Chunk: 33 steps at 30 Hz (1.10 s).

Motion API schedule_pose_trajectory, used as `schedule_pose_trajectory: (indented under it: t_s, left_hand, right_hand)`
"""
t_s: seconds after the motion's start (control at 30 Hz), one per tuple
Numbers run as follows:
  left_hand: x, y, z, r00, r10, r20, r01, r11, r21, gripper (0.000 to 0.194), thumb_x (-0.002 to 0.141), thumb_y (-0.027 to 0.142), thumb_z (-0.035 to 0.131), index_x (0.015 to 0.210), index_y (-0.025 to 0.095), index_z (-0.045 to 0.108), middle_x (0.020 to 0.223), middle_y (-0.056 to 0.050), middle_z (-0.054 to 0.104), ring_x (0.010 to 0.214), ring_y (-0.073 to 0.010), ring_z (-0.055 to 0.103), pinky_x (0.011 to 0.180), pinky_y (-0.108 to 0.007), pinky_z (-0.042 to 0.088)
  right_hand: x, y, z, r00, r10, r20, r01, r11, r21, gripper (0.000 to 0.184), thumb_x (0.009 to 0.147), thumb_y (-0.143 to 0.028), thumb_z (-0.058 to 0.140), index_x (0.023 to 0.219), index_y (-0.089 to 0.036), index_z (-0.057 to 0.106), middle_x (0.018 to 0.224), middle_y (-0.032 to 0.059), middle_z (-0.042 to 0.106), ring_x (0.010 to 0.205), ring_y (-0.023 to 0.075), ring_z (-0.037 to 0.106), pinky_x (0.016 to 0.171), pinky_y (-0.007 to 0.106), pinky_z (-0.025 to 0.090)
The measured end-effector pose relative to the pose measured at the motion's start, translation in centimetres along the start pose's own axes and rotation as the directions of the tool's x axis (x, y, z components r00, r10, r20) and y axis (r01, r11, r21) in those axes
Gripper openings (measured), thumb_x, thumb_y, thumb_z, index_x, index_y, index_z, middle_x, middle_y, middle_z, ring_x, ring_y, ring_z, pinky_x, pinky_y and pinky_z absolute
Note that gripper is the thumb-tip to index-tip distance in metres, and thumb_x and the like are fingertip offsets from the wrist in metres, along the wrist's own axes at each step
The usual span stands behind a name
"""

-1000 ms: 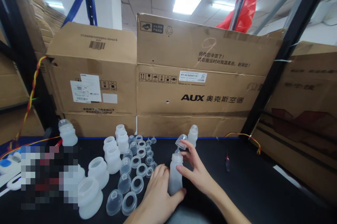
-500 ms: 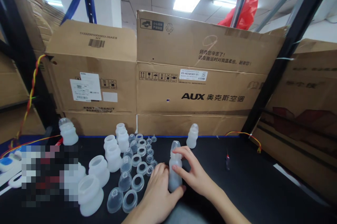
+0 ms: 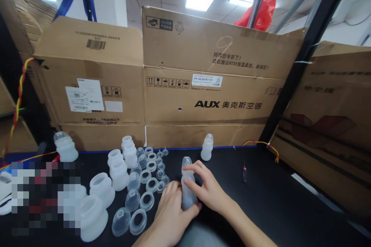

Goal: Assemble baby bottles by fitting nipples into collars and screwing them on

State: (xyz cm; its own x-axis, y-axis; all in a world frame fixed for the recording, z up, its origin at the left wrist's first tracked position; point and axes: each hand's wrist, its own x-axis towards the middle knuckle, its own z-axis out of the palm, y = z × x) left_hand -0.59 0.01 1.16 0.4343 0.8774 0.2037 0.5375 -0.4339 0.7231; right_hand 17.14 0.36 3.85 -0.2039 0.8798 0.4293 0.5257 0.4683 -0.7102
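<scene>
A translucent baby bottle [image 3: 189, 195] with a clear domed cap stands upright on the black tabletop between my hands. My left hand [image 3: 172, 208] wraps round its lower body, thumb in front. The fingers of my right hand [image 3: 210, 189] close on the collar and upper part, just under the cap. To the left of my left hand lie clear domed caps [image 3: 133, 200], screw rings [image 3: 147, 200] and small nipples [image 3: 160, 174] in rows. Beyond them, several open bottle bodies [image 3: 102, 189] stand without tops. Parts of the held bottle's base and far side are hidden by my hands.
One capped bottle [image 3: 206, 147] stands at the back near the cardboard [image 3: 174, 135], another capped bottle [image 3: 66, 147] at the far left. A dark screwdriver-like tool [image 3: 245, 173] lies to the right. Red-yellow wire [image 3: 261, 143] runs by the rack post. A blurred patch covers the left front.
The whole view has shifted slightly, so everything sits a little further left. Both hands keep their grip on the bottle, with little visible movement.
</scene>
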Motion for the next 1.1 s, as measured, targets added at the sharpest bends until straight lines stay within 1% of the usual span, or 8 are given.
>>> schedule_pose_trajectory:
  t_s: [0.23, 0.33, 0.43, 0.53, 0.63, 0.8, 0.9, 1.1]
  left_hand:
    - [0.3, 0.2, -0.4, 0.988, -0.040, -0.153, 0.023, 0.994, -0.107, 0.034, 0.078, 0.035, 0.072, 0.109, 0.021, 0.071, 0.105, -0.009, 0.074, 0.098, -0.0309, 0.068, 0.088, -0.040, 0.051]
    - [-0.2, 0.7, -0.7, 0.979, 0.049, -0.197, -0.092, 0.972, -0.214, 0.035, 0.083, 0.037, 0.065, 0.116, 0.024, 0.066, 0.098, -0.004, 0.075, 0.079, -0.0229, 0.067, 0.073, -0.031, 0.050]
    - [-0.7, 1.0, -0.6, 0.971, 0.120, -0.205, -0.173, 0.950, -0.262, 0.033, 0.082, 0.038, 0.064, 0.112, 0.025, 0.064, 0.081, 0.000, 0.070, 0.061, -0.0175, 0.059, 0.060, -0.027, 0.044]
    - [-0.8, 0.7, -0.3, 0.975, 0.117, -0.186, -0.180, 0.912, -0.369, 0.028, 0.083, 0.042, 0.065, 0.103, 0.022, 0.064, 0.070, 0.002, 0.062, 0.057, -0.0146, 0.052, 0.056, -0.025, 0.038]
    - [-0.2, -0.4, 0.1, 0.992, 0.071, -0.108, -0.120, 0.808, -0.577, 0.036, 0.085, 0.054, 0.066, 0.095, 0.020, 0.062, 0.064, 0.004, 0.054, 0.052, -0.0111, 0.044, 0.050, -0.021, 0.034]
    - [0.6, -1.8, 0.9, 0.980, -0.077, 0.182, 0.193, 0.569, -0.799, 0.052, 0.082, 0.073, 0.057, 0.095, 0.023, 0.052, 0.048, 0.013, 0.039, 0.031, -0.0051, 0.018, 0.030, -0.018, 0.022]
    - [0.5, -1.3, 0.7, 0.997, -0.013, 0.073, 0.063, 0.665, -0.744, 0.048, 0.085, 0.068, 0.059, 0.096, 0.022, 0.054, 0.053, 0.010, 0.043, 0.035, -0.0062, 0.028, 0.035, -0.018, 0.027]
    - [0.0, -0.1, 0.1, 0.980, 0.148, -0.136, -0.188, 0.918, -0.351, 0.021, 0.085, 0.038, 0.061, 0.099, 0.022, 0.066, 0.069, 0.003, 0.059, 0.055, -0.0122, 0.049, 0.053, -0.023, 0.039]
  right_hand:
    - [-0.1, 0.5, -1.2, 0.986, 0.068, -0.152, -0.027, 0.966, 0.257, 0.068, 0.090, -0.036, 0.069, 0.150, -0.030, 0.038, 0.111, 0.0023, 0.060, 0.101, 0.0197, 0.061, 0.102, 0.037, 0.047]
    - [0.5, 1.6, -1.9, 0.955, 0.230, -0.187, -0.139, 0.904, 0.404, 0.038, 0.094, -0.051, 0.059, 0.120, -0.023, 0.059, 0.088, -0.0002, 0.061, 0.075, 0.0163, 0.061, 0.070, 0.027, 0.054]
    - [0.9, 2.5, -1.9, 0.934, 0.326, -0.148, -0.236, 0.872, 0.428, 0.046, 0.096, -0.061, 0.046, 0.080, -0.020, 0.059, 0.059, -0.0045, 0.049, 0.045, 0.0111, 0.044, 0.039, 0.021, 0.034]
    - [0.9, 2.8, -1.3, 0.938, 0.338, -0.082, -0.279, 0.871, 0.404, 0.048, 0.093, -0.059, 0.051, 0.068, -0.018, 0.058, 0.051, -0.0052, 0.045, 0.038, 0.0090, 0.036, 0.034, 0.020, 0.025]
    - [0.7, 2.4, -0.9, 0.948, 0.310, -0.067, -0.261, 0.883, 0.389, 0.046, 0.092, -0.053, 0.053, 0.064, -0.017, 0.060, 0.049, -0.0050, 0.044, 0.039, 0.0083, 0.035, 0.036, 0.020, 0.024]
    - [0.6, 1.6, -0.8, 0.961, 0.250, -0.119, -0.186, 0.903, 0.388, 0.044, 0.089, -0.052, 0.059, 0.066, -0.015, 0.066, 0.054, -0.0032, 0.049, 0.046, 0.0083, 0.037, 0.045, 0.022, 0.026]
    - [0.8, 1.7, -0.7, 0.954, 0.269, -0.130, -0.193, 0.887, 0.421, 0.044, 0.087, -0.054, 0.063, 0.065, -0.015, 0.067, 0.055, -0.0023, 0.052, 0.049, 0.0095, 0.040, 0.048, 0.023, 0.030]
    - [1.1, 2.3, -0.7, 0.927, 0.364, -0.089, -0.276, 0.825, 0.493, 0.044, 0.079, -0.055, 0.071, 0.060, -0.015, 0.066, 0.051, -0.0017, 0.052, 0.048, 0.0095, 0.038, 0.046, 0.023, 0.027]
